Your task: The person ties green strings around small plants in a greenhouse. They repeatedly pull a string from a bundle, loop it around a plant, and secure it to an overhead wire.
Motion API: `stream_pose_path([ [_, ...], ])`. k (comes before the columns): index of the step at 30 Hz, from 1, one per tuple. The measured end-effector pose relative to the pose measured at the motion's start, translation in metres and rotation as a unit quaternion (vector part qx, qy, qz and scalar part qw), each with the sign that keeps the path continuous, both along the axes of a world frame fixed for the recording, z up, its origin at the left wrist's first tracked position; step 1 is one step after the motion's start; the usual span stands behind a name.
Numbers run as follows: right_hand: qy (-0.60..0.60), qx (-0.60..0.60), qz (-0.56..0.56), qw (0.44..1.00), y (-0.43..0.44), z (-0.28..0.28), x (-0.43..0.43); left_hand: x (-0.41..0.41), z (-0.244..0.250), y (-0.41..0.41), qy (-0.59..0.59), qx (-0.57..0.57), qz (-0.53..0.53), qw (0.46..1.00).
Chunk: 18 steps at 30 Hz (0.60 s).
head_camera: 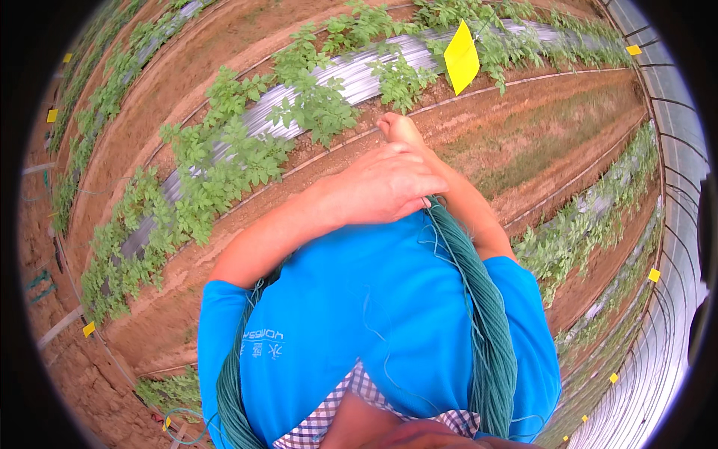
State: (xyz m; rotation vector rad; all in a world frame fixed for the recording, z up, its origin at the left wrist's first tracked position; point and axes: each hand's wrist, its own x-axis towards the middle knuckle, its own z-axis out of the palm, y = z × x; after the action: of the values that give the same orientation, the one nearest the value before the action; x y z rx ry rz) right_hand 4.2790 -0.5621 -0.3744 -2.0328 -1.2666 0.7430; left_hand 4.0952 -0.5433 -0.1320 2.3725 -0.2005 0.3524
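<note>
A thick hank of green twine (482, 303) hangs around my neck and down both sides of my blue shirt (359, 292). My left hand (390, 179) reaches across my chest, its thumb and fingers closed at the upper end of the right-hand twine bundle. This hand covers part of my right forearm. My right hand (399, 130) extends forward beyond it with curled fingers, close to the edge of a plant bed. Whether it holds anything thin cannot be made out. Loose strands of twine trail over the shirt front.
Leafy green plants (320, 106) line a bed under silvery plastic mulch (359, 76). A yellow card (462, 58) hangs among them. Thin drip hoses (331, 151) run along the beds. Bare soil paths (538, 129) separate the rows. A ribbed plastic greenhouse wall (679, 185) curves along the right.
</note>
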Motion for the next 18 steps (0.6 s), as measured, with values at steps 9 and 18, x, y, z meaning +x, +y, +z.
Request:
stream_pose_path([
  [9, -0.166, -0.228, -0.125, 0.951, -0.138, -0.08, 0.183, -0.13, 0.025, 0.075, -0.119, -0.253, 0.288, 0.916],
  [18, -0.229, -0.319, -0.322, 0.861, -0.279, -0.117, 0.394, -0.207, -0.048, 0.054, -0.301, -0.374, 0.608, 0.633],
])
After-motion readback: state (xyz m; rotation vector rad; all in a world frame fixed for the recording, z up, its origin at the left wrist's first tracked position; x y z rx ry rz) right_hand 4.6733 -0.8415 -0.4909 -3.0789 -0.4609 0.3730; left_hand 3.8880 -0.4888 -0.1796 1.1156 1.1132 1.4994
